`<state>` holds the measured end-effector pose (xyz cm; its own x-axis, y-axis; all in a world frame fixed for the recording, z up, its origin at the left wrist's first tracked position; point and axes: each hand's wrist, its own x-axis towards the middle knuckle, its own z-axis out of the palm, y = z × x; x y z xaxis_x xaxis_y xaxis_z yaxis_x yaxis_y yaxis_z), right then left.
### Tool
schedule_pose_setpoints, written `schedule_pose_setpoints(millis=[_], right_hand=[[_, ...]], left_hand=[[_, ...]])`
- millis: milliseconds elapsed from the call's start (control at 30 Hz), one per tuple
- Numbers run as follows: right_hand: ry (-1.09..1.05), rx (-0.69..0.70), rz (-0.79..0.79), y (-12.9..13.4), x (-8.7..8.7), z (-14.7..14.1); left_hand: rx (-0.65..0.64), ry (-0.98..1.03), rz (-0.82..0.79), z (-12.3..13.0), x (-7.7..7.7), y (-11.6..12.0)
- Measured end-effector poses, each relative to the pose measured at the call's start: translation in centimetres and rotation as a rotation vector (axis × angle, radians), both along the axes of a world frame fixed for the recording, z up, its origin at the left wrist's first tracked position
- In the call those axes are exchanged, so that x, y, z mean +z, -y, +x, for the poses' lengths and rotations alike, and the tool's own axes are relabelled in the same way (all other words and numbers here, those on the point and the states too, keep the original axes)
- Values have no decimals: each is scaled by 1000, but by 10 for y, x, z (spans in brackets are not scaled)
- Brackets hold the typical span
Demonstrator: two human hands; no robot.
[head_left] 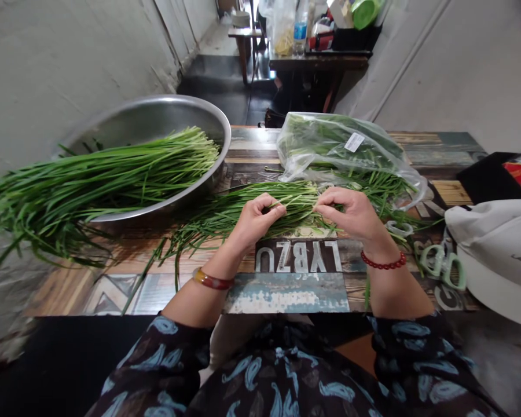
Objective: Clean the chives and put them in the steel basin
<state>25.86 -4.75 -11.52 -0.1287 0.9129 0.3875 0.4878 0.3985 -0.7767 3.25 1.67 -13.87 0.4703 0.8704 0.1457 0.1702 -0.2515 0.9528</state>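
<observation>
Pinching, with curled left hand (257, 221) and right hand (351, 215), loose bunch of garlic chives (297, 200) at mid-stalk, low over patterned wood surface (286, 295), approx. 12 o'clock from body. Prob. light, limp, a bit slick, easily bruised; best gripped gently as bundle mid-stalk, not by thin tips. Nearby: bigger chive pile (113, 168) in steel basin (156, 116) at 10 o'clock, plastic bag (338, 145) at 1 o'clock, green-handled scissors (443, 267) at 3 o'clock.
</observation>
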Motion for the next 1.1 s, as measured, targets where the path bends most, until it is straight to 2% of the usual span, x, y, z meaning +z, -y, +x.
schedule_pose_setpoints(millis=[100, 133, 233, 300, 433, 567, 667, 767, 867, 933, 1000, 1100], right_hand=[[55, 125, -36, 2, 1, 0], [62, 106, -23, 1, 1, -2], [47, -105, 98, -1, -4, -9], [52, -174, 163, -3, -8, -14], [147, -117, 220, -7, -15, -21], [203, -129, 251, -8, -20, -26], [90, -138, 220, -8, -23, -32], [-97, -167, 97, -10, -28, -35], [-317, -271, -21, -13, -34, -27], [-434, -327, -35, -14, -36, -18], [-478, -308, -10, -14, -34, -9], [-396, -232, 25, -11, -25, -4]], left_hand=[[-19, 14, 6, 0, 1, 0], [-33, 7, -16, 0, 1, 0], [-61, -24, -78, 0, 2, 2], [-67, -28, -82, 1, 4, 4], [-97, -31, -72, 1, 6, 6], [-104, -59, -46, 2, 8, 8], [-96, -61, 14, 3, 7, 8], [-83, -62, 131, 4, 4, 7], [-72, -88, 216, 4, 3, 6], [-45, -91, 220, 3, 2, 5], [-28, -78, 188, 2, 2, 4], [-43, -66, 126, 2, 3, 2]])
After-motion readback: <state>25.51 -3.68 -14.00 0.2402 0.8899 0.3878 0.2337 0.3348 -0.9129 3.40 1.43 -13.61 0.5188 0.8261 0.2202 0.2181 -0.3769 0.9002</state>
